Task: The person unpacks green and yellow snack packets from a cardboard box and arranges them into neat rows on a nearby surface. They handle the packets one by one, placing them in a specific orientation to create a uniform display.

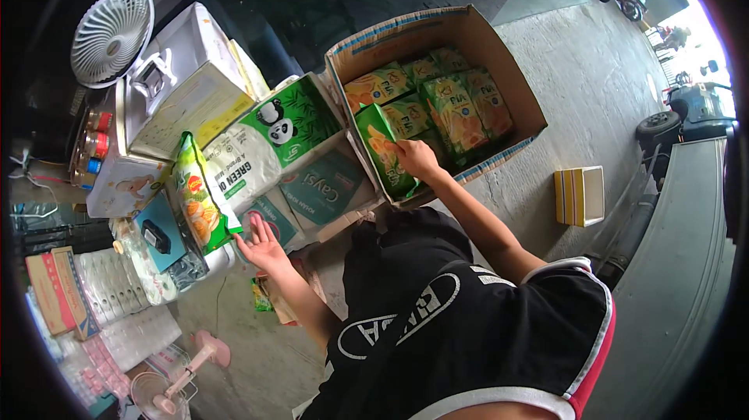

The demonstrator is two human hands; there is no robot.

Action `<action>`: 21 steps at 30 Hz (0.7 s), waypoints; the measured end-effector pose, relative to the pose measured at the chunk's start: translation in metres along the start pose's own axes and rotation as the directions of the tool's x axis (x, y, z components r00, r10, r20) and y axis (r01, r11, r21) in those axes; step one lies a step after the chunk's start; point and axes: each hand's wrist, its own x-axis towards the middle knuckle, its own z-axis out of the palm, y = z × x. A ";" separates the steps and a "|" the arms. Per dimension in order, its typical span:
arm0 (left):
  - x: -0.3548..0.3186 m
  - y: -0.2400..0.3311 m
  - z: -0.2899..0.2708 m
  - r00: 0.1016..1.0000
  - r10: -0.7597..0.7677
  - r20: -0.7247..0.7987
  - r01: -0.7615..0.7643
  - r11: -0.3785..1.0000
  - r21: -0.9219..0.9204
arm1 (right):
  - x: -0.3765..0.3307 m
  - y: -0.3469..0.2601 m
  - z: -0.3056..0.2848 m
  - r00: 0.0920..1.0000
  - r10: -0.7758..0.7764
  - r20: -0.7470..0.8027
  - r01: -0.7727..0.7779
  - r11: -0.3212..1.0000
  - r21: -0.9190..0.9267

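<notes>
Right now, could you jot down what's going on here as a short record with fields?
Right hand: grips a green snack bag standing in the cardboard box
Left hand: open, palm up, beside an upright green and yellow bag
Box contents: more green snack bags
Left of box: panda-print pack, white fan
Floor: small yellow box

- The right hand [415, 156] reaches into a cardboard box [511, 81] at upper centre, fingers on a green snack bag [384, 151] standing at the box's near edge.
- More green and orange snack bags [456, 108] fill the box.
- The left hand [261, 244] is spread open, palm up, at centre left, just beside a green and yellow snack bag [199, 194] leaning upright.
- Behind it lie tissue packs with a panda print [285, 127].
- A white fan [113, 34] sits at upper left.
- A small yellow striped box [580, 195] lies on the concrete floor [593, 92] at right.
</notes>
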 end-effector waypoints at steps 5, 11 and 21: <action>-0.021 -0.036 -0.005 0.987 -0.143 0.068 0.128 0.975 0.183 | -0.019 -0.025 -0.050 0.978 -0.035 -0.206 0.088 0.964 0.252; -0.082 -0.080 0.029 0.717 -0.408 0.566 0.205 0.898 0.388 | -0.051 -0.080 -0.134 0.774 -0.595 -0.216 0.620 0.781 0.072; -0.131 -0.054 0.030 0.766 -0.212 0.607 -0.001 0.943 0.332 | -0.080 -0.185 -0.093 -0.016 -0.999 0.029 0.959 -0.007 0.282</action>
